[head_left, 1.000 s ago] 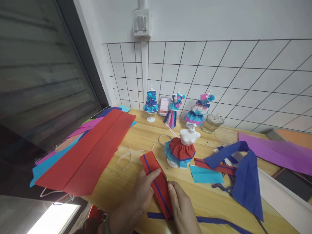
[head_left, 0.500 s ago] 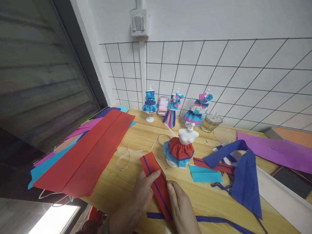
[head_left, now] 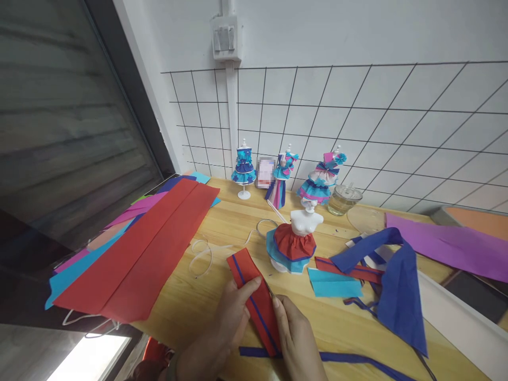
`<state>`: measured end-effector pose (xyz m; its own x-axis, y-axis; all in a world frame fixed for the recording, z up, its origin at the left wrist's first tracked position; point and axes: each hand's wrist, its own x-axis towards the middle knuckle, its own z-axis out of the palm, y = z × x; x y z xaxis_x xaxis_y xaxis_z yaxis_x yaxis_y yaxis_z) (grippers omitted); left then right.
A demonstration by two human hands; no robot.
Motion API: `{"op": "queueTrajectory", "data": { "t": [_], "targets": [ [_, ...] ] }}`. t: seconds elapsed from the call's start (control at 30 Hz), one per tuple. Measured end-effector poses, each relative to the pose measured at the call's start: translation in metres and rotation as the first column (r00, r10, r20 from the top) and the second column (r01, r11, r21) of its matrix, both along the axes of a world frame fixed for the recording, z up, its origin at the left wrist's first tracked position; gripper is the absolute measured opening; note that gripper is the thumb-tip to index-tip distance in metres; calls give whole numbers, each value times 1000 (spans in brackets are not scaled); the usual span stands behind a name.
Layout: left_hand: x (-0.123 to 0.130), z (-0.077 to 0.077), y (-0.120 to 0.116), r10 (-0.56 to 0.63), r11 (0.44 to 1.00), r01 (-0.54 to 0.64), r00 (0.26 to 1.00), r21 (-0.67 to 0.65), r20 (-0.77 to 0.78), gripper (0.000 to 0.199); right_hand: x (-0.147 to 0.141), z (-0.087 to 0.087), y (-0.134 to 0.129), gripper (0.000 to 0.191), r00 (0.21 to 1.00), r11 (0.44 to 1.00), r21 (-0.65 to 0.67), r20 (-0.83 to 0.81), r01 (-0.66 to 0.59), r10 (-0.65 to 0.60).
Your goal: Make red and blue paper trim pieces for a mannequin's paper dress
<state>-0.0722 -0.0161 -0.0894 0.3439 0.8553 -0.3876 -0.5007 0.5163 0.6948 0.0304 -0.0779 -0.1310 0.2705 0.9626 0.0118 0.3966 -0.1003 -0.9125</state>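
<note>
A red paper strip (head_left: 246,264) with a blue stripe along it is pinched in my left hand (head_left: 234,309), the thumb lying on top. My right hand (head_left: 296,333) is closed around a small, thin metal tool (head_left: 271,290) at the strip's right edge; most of the tool is hidden by the fingers. Under the strip and the right hand runs a dark blue strip (head_left: 349,357). Just beyond the hands stands a small white mannequin (head_left: 305,222) in a red skirt (head_left: 294,242) over a light blue layer.
Large red sheets (head_left: 159,248) lie over coloured papers at left. Three dressed mannequins (head_left: 243,166), a phone and a glass jar (head_left: 344,200) stand at the back. Blue paper (head_left: 400,286), a light blue piece (head_left: 335,283) and purple paper (head_left: 448,243) lie at right.
Almost nothing differs. The red strip's upper end has shifted very slightly left, while both hands keep nearly the same place and hold.
</note>
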Motion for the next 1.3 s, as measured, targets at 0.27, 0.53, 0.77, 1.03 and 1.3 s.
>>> {"op": "queueTrajectory", "data": {
  "t": [0.27,0.53,0.77,1.03,1.3],
  "targets": [
    [0,-3,1,-2,1000,3,1000,13,-14,25,0,7,0,42,996,997,-40,-64,-68,65],
    [1,-6,-2,-9,999,10,999,38,-39,19,0,12,1,42,996,996,-59,-57,-73,69],
    [2,-8,-5,-23,999,24,1000,46,-16,19,1,7,2,42,998,996,-63,-46,-56,53],
    [1,-9,-5,-51,998,50,999,23,19,27,2,2,2,44,997,996,-68,-62,-50,46],
    [0,-9,-6,-42,999,41,999,25,10,24,1,3,1,43,995,996,-55,-83,-65,61]
  ]
}}
